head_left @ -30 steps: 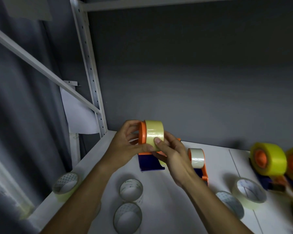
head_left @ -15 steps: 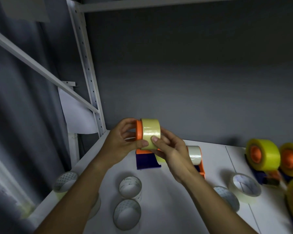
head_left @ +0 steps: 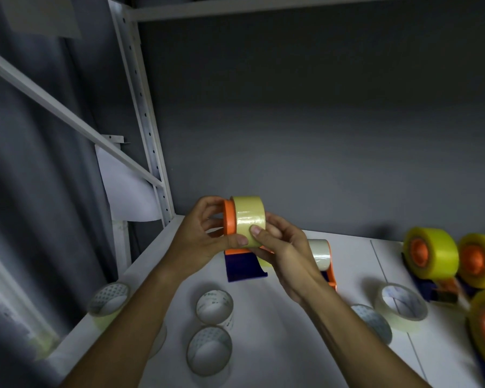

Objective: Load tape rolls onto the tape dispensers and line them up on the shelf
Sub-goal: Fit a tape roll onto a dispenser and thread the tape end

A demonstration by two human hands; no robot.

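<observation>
Both hands up over shelf (head_left: 291,345): left hand (head_left: 196,242) grips orange dispenser (head_left: 229,221), right hand (head_left: 283,247) fingers pinch pale tape roll (head_left: 249,217) (loose rolls below).

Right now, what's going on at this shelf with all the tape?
A person is loading a pale yellow tape roll onto an orange and blue dispenser, held up above the white shelf. The left hand grips the dispenser's orange hub side; the right hand holds the roll. Another loaded dispenser stands just behind, three with bright yellow rolls sit at the right, and several loose rolls lie flat, still waiting.
</observation>
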